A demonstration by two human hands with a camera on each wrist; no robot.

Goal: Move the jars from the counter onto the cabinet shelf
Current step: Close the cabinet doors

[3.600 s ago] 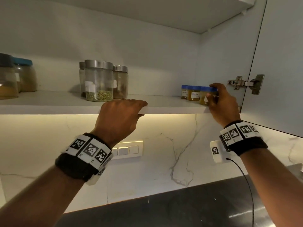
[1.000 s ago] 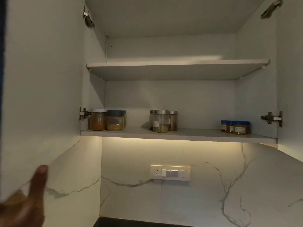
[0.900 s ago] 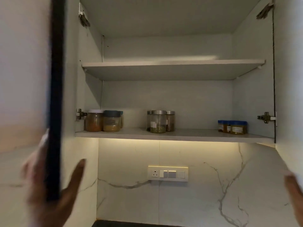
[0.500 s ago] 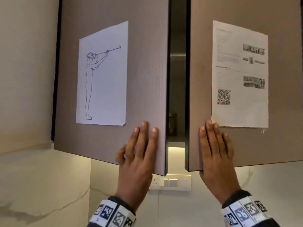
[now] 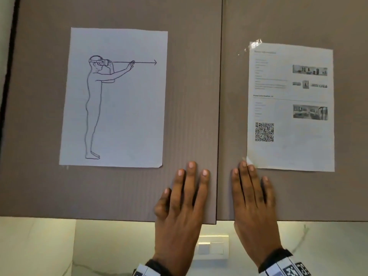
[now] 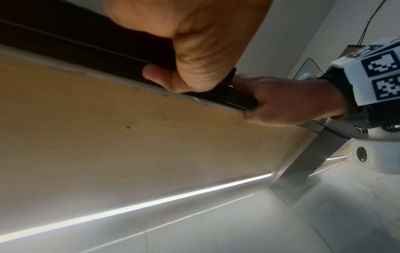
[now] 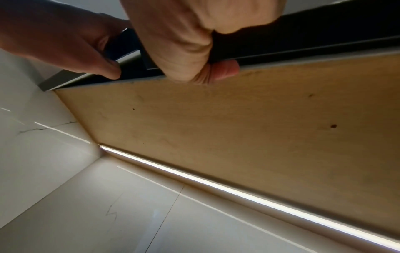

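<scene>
Left hand: the left hand lies flat with straight fingers on the lower inner corner of the left cabinet door; from the left wrist view its thumb hooks under the door's bottom edge; it grasps nothing else.
Right hand: the right hand lies flat, fingers straight and together, on the lower inner corner of the right cabinet door; its middle fingertips touch the bottom left corner of the printed sheet; its thumb sits under the door edge.
Cabinet doors: both brown doors stand closed, edges meeting at a thin vertical seam between the two hands.
Jars: hidden; no jar shows in any view, so their place cannot be told.
Drawing sheet: a white sheet on the left door bears a line drawing of a standing figure in a headset, arms raised, with an arrow pointing right.
Printed sheet: a white sheet on the right door, taped at its top left corner, carries small photographs, a QR code and blurred text; one heading seems to read "information", the rest is illegible.
Wrist bands: black bands with square black-and-white markers sit on both wrists.
Below the cabinet: a lit strip runs along the cabinet underside above white veined wall; a switch plate shows between the wrists.
</scene>
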